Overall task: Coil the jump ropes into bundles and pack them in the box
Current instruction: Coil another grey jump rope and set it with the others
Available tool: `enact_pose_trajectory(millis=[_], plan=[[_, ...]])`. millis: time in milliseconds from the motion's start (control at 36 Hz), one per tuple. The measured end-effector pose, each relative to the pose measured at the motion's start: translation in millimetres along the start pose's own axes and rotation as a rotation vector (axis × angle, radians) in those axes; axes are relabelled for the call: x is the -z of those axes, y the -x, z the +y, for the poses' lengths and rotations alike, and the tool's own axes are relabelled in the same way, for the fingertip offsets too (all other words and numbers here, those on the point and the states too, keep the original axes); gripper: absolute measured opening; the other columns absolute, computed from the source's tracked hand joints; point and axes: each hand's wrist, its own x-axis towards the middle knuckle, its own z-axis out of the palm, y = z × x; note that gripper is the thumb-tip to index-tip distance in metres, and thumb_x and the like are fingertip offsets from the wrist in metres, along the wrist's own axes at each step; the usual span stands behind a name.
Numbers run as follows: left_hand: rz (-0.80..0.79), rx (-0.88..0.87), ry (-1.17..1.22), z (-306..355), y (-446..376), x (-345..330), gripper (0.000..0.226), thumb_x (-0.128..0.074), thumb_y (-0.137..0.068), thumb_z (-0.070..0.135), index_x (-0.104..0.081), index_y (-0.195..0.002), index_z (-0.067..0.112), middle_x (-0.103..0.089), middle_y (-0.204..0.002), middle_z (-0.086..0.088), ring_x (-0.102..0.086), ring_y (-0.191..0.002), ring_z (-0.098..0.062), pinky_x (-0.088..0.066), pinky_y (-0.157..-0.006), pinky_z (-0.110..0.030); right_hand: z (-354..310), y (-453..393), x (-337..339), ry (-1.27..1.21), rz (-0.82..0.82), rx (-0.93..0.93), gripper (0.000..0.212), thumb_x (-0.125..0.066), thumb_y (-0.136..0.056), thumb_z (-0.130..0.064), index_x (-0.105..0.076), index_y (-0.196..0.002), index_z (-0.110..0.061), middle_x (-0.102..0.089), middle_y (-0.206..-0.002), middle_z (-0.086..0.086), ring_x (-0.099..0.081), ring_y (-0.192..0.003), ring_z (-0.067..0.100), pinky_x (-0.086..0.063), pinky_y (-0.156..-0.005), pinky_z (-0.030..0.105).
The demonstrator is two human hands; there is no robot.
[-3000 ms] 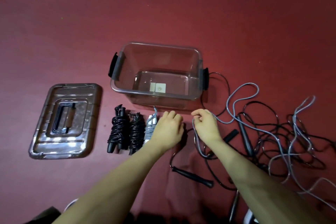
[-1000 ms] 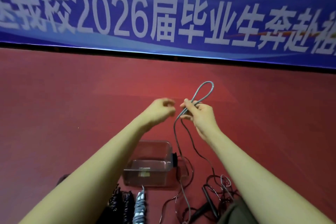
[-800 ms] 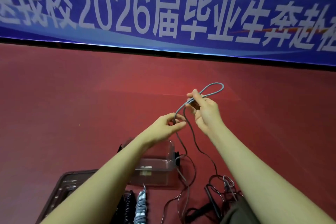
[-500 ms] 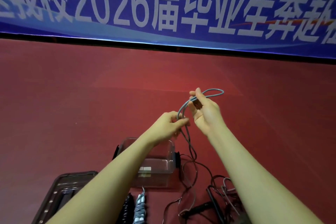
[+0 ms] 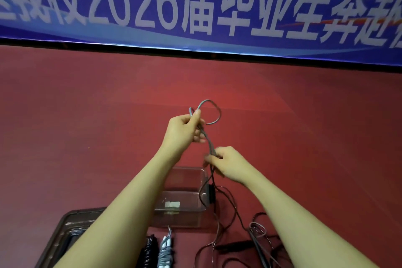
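Our left hand (image 5: 185, 129) and right hand (image 5: 228, 164) both grip the thin grey jump rope (image 5: 209, 139), held up in the air.

The left pinches its loop at 12 o'clock; the right clamps the strands below. At 6 o'clock we see the clear plastic box (image 5: 185, 193), dark lid (image 5: 65, 235) and two coiled bundles (image 5: 161, 250) on the red floor.

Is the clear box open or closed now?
Open: the clear box has no cover, and its lid lies beside it.
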Motion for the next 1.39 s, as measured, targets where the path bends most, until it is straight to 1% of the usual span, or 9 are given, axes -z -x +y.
enact_pose_trajectory(millis=[111, 194, 278, 583, 778, 889, 1083, 1278, 1389], plan=[[-0.1, 0.135, 0.004, -2.3, 1.5, 2.1, 0.021, -0.04, -0.098, 0.008, -0.059, -0.089, 0.006, -0.057, -0.078, -0.008, -0.049, -0.051, -0.015, -0.041, -0.045, -0.022, -4.2, -2.0, 3.7, -0.332, 0.186, -0.018, 0.03, -0.055, -0.095, -0.023, -0.064, -0.071, -0.009, -0.054, -0.055, 0.006, -0.049, -0.038, 0.008, -0.044, -0.048, 0.02], [-0.347, 0.139, -0.436, -13.3, 11.9, 8.6, 0.025, -0.045, -0.09, 0.002, -0.06, -0.109, 0.009, -0.057, -0.082, -0.004, -0.049, -0.061, -0.013, -0.041, -0.05, -0.021, -10.0, -5.5, 7.9, -0.659, 0.314, -0.008, 0.03, -0.055, -0.095, -0.018, -0.064, -0.071, -0.004, -0.051, -0.055, 0.008, -0.05, -0.042, 0.01, -0.048, -0.046, 0.022], [-0.587, 0.137, -0.509, -26.7, 22.3, 9.8, 0.011, -0.058, -0.088, 0.005, -0.063, -0.094, 0.013, -0.054, -0.079, -0.001, -0.049, -0.064, -0.009, -0.046, -0.057, -0.022, -15.0, -5.2, 10.2, -0.856, 0.34, -0.005, 0.03, -0.053, -0.096, -0.018, -0.062, -0.072, -0.004, -0.051, -0.058, 0.008, -0.05, -0.043, 0.01, -0.048, -0.046, 0.022], [-0.363, -0.103, -0.497, -26.7, 18.2, 4.7, 0.022, -0.057, -0.094, 0.022, -0.064, -0.074, 0.017, -0.042, -0.047, 0.012, -0.034, -0.042, -0.002, -0.03, -0.048, -0.02, -17.3, -6.8, 24.1, -1.205, 0.318, 0.018, 0.032, -0.047, -0.098, -0.025, -0.063, -0.086, 0.0, -0.058, -0.065, 0.004, -0.052, -0.052, 0.008, -0.047, -0.048, 0.019], [-0.149, -0.116, -0.467, -22.8, 8.5, 8.5, 0.039, -0.054, -0.095, 0.027, -0.054, -0.057, 0.019, -0.041, -0.042, 0.008, -0.036, -0.041, -0.011, -0.032, -0.049, -0.024, 13.7, -4.4, 11.3, -0.268, -0.082, -0.021, 0.011, -0.063, -0.089, -0.015, -0.066, -0.099, -0.011, -0.055, -0.072, -0.002, -0.04, -0.05, 0.002, -0.034, -0.051, 0.017], [-0.106, -0.125, -0.345, -11.4, 8.1, 6.4, 0.037, -0.054, -0.096, 0.022, -0.053, -0.06, 0.013, -0.037, -0.037, 0.008, -0.033, -0.036, -0.009, -0.029, -0.042, -0.019, 8.7, -4.1, -7.9, 0.003, -0.172, -0.026, 0.021, -0.063, -0.089, -0.018, -0.066, -0.07, -0.026, -0.056, -0.056, -0.008, -0.045, -0.049, 0.005, -0.038, -0.055, 0.026], [-0.026, 0.03, -0.144, -12.2, 2.4, 17.2, 0.019, -0.041, -0.095, 0.004, -0.059, -0.09, 0.001, -0.045, -0.058, -0.012, -0.041, -0.034, -0.011, -0.034, -0.044, -0.024, -9.4, -6.7, -9.1, -0.12, 0.12, 0.065, 0.022, -0.054, -0.095, -0.018, -0.07, -0.087, -0.005, -0.053, -0.068, 0.005, -0.05, -0.045, 0.01, -0.046, -0.056, 0.025], [-0.557, 0.121, -0.588, -28.2, 29.6, 23.1, 0.01, -0.06, -0.089, 0.01, -0.06, -0.099, 0.011, -0.052, -0.075, 0.002, -0.045, -0.062, -0.009, -0.04, -0.058, -0.018, -19.6, -12.3, -3.2, -0.586, 0.27, 0.095, 0.024, -0.052, -0.097, -0.016, -0.069, -0.081, -0.009, -0.056, -0.057, 0.007, -0.051, -0.042, 0.009, -0.045, -0.05, 0.018], [-0.351, -0.02, -0.56, -30.3, 27.6, 21.1, 0.018, -0.061, -0.092, 0.027, -0.068, -0.081, 0.014, -0.048, -0.057, 0.008, -0.04, -0.051, -0.004, -0.036, -0.054, -0.023, -22.3, -12.9, -3.2, -0.742, 0.319, 0.104, 0.026, -0.051, -0.097, -0.015, -0.068, -0.078, -0.009, -0.057, -0.061, 0.01, -0.053, -0.046, 0.012, -0.045, -0.05, 0.02]])
